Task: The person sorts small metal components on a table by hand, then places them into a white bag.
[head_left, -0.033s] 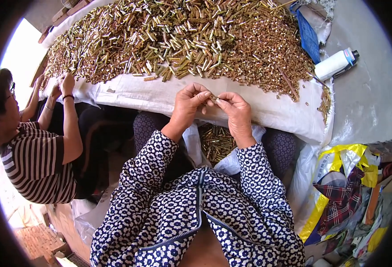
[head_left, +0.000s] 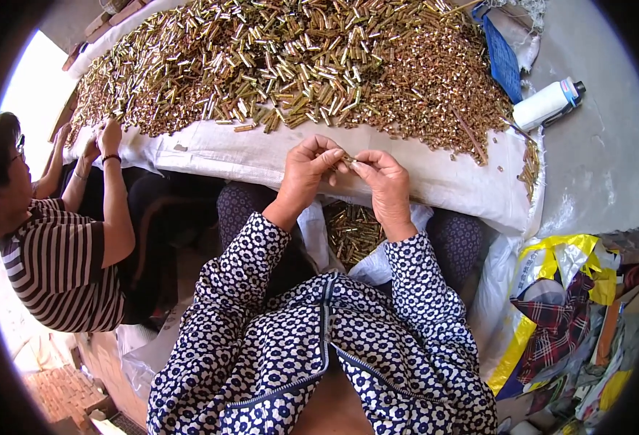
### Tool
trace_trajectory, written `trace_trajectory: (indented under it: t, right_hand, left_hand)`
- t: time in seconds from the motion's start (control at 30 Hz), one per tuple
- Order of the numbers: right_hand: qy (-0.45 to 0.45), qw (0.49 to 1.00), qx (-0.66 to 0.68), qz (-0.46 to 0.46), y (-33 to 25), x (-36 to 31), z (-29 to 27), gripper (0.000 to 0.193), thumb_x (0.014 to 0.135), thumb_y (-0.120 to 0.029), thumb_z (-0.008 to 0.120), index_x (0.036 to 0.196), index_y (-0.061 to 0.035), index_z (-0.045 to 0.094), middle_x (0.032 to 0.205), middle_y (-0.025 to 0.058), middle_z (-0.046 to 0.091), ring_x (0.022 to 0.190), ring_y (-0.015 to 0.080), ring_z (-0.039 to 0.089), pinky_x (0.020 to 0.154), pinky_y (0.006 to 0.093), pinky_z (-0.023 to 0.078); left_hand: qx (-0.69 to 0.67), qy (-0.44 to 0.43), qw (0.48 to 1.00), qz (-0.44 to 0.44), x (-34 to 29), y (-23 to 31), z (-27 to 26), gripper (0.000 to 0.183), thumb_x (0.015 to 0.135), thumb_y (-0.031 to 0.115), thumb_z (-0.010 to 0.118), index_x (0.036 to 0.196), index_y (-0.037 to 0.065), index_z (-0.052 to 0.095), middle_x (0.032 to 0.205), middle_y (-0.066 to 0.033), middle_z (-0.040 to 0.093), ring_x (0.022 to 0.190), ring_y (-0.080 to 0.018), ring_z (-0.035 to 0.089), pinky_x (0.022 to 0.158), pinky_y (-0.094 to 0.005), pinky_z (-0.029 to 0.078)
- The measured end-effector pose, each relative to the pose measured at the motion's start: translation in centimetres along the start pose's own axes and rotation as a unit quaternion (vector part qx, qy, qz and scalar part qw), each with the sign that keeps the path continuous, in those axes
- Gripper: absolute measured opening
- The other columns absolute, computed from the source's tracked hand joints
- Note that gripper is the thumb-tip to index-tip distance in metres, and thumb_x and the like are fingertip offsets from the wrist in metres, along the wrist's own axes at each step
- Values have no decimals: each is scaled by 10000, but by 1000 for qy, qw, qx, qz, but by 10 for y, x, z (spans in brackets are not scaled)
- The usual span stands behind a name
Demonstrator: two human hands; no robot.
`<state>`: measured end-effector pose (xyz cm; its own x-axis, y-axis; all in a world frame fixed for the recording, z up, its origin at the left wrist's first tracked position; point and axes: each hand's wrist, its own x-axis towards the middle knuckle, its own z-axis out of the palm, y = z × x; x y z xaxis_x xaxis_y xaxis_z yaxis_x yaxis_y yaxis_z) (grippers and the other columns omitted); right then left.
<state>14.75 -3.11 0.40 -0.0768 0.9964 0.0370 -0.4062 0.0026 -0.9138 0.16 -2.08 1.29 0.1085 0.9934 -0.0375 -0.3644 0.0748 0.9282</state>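
Note:
My left hand [head_left: 309,168] and my right hand [head_left: 382,178] meet above the near edge of the cloth-covered table. Both are closed, thumb and fingers pinching a small brass-coloured metal piece [head_left: 349,160] between them. The fingertips hide most of it, so its exact shape does not show. Beyond my hands lies a broad heap of small brass-coloured metal tubes [head_left: 290,69]. To its right spreads a pile of tiny copper-coloured metal pieces [head_left: 435,87]. Below my hands, between my knees, a white sack [head_left: 370,271] holds many brass-coloured tubes [head_left: 352,230].
At the left, a co-worker in a striped shirt [head_left: 62,254] sits at the same table, hands near the heap. A white bottle [head_left: 548,105] lies at the right beside a blue plastic piece [head_left: 503,58]. Bags and cloths [head_left: 558,326] are piled at the lower right.

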Motion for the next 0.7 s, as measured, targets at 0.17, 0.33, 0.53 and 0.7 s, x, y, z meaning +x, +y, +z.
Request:
trace_trajectory:
  t: [0.17,0.33,0.53,0.7]
  right_hand:
    - [-13,954,-269,-134,0,1,-7,123,738,6,595,855,-24,576,756,47,584,693,132,567,639,245,448]
    - [-34,823,-533,-194,-8,5,-14,187,630,52,554,798,-30,544,795,128,557,783,323,548,656,387,450]
    - [91,741,-607,-273,-21,24,-29,272,678,21,581,939,-40,539,953,117,551,885,282,541,763,365,453]
    - [64,663,-706,-240,-14,44,-37,154,755,-60,539,905,-38,566,917,112,574,875,255,542,731,354,465]
  left_hand:
    - [127,-7,991,33,4,-3,0,69,815,85,582,819,25,547,662,-65,595,525,-100,541,439,-202,417]
    - [431,-63,881,186,11,-18,9,50,776,53,582,789,21,546,660,-92,584,527,-178,565,485,-314,450]
    - [643,-116,710,263,10,-7,32,68,751,79,540,762,39,486,716,-146,557,634,-342,569,552,-409,459]
    - [625,-135,714,286,12,-4,35,62,729,63,528,750,31,480,716,-159,555,655,-354,564,582,-417,463]
